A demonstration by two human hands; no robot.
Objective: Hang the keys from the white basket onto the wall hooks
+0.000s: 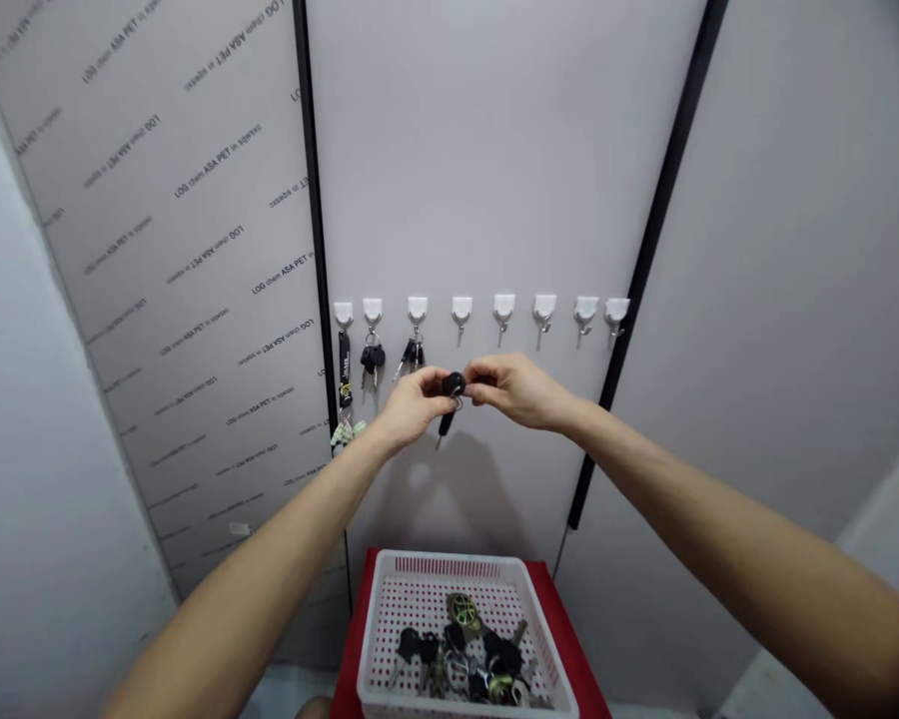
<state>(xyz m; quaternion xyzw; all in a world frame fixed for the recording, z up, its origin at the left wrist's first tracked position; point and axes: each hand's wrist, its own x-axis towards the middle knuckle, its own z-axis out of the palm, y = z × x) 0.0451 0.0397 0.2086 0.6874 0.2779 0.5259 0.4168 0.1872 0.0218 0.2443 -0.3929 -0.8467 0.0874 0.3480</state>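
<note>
A bunch of black-headed keys hangs between my two hands in front of the white panel. My left hand pinches it from the left, fingers closed on a black key head. From the right, my right hand has its thumb and forefinger pinched at the small metal ring of the same bunch. Just above are several white hooks in a row on the panel. Two bunches of black keys and a black strap with a pale trinket hang from the three leftmost hooks.
Below my hands a white plastic basket holds several keys and key rings. It stands on a red stool. Black vertical strips edge the panel, and a sheet printed with lettering covers the wall at left.
</note>
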